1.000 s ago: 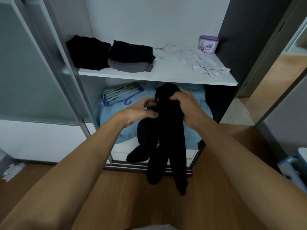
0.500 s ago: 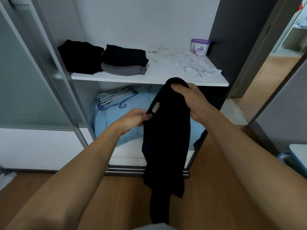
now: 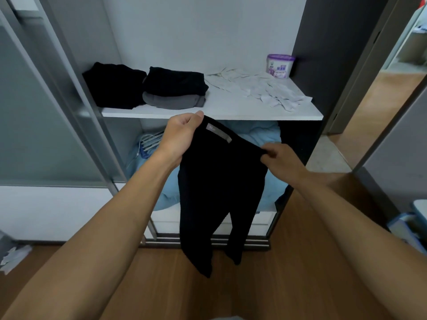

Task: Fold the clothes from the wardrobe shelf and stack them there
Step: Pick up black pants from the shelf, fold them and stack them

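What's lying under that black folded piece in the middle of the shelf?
A grey folded garment lies under the black folded piece, resting on the white shelf. Only its front edge shows. The rest is covered, so how far back it reaches cannot be told.

Views: one, head-worn, wide-angle | Faced: forward and downward, toward wardrobe shelf (image 3: 231,110) at frame's upper centre | Nearness: close; wooden floor (image 3: 254,292) filled lower frame
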